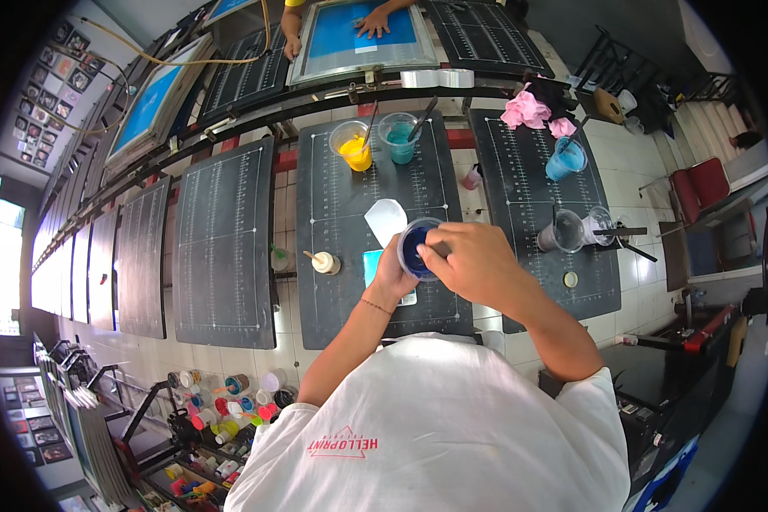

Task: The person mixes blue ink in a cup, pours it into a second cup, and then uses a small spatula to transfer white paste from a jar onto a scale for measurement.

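My left hand point(387, 275) is wrapped round a clear plastic cup point(403, 247) of dark blue ink. My right hand point(474, 256) is over the cup's mouth, fingers pinched together; what they hold inside is hidden. Beneath them lies a black printing board point(333, 205) with ruled marks. Beside my left hand are a white curved piece point(386, 220) and a cyan flat thing point(369, 263), partly covered by my hand. A small cream-coloured jar with a stick point(325, 263) stands to the left. Farther off are cups of yellow ink point(355, 154) and teal ink point(398, 147), each with a stirrer.
On the right board stand a light blue cup point(565, 162), two clear cups point(563, 232) and pink cloth point(526, 111). Across the rail, another person's hands rest on a framed blue screen point(328, 34). Several ink pots point(230, 405) crowd the lower left; a red chair point(700, 192) stands right.
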Available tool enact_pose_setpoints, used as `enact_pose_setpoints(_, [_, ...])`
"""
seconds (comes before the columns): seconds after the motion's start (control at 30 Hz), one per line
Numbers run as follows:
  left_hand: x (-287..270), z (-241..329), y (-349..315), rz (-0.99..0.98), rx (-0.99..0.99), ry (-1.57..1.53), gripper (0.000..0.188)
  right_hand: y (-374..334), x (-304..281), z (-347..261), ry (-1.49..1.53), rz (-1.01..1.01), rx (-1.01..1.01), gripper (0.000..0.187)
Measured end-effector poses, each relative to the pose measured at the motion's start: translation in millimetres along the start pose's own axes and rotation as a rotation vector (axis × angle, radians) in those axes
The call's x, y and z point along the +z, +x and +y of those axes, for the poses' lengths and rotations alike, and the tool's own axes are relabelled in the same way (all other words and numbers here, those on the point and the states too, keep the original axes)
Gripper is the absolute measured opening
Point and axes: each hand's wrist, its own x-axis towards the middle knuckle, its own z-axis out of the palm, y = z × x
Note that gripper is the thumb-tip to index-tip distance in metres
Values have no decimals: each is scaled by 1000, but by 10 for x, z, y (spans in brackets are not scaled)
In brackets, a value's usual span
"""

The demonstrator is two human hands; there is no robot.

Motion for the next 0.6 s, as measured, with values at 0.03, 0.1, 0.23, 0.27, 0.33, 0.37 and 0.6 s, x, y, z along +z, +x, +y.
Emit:
enact_pose_setpoints(0.03, [1,14,0,16,16,-6,42,25,7,-5,-35,103,59,24])
enact_pose_setpoints(0.1, [3,56,14,48,47,-17,44,67,18,-2,-105,308,178,24])
enact_pose_setpoints(0.23, [-11,96,17,-73,-4,16,41,33,2,63,-11,85,-115,22])
enact_pose_setpoints(0.27, [-11,86,26,41,21,22,42,50,-1,42,-63,157,-29,23])
enact_pose_setpoints(0.33, [-10,129,52,12,21,33,39,82,2,-6,-168,298,145,24])
enact_pose_setpoints(0.37, [1,150,76,-3,20,37,38,57,3,15,-127,223,84,24])
enact_pose_setpoints(0.6, [-124,167,104,22,3,48,39,-28,51,96,-38,200,121,24])
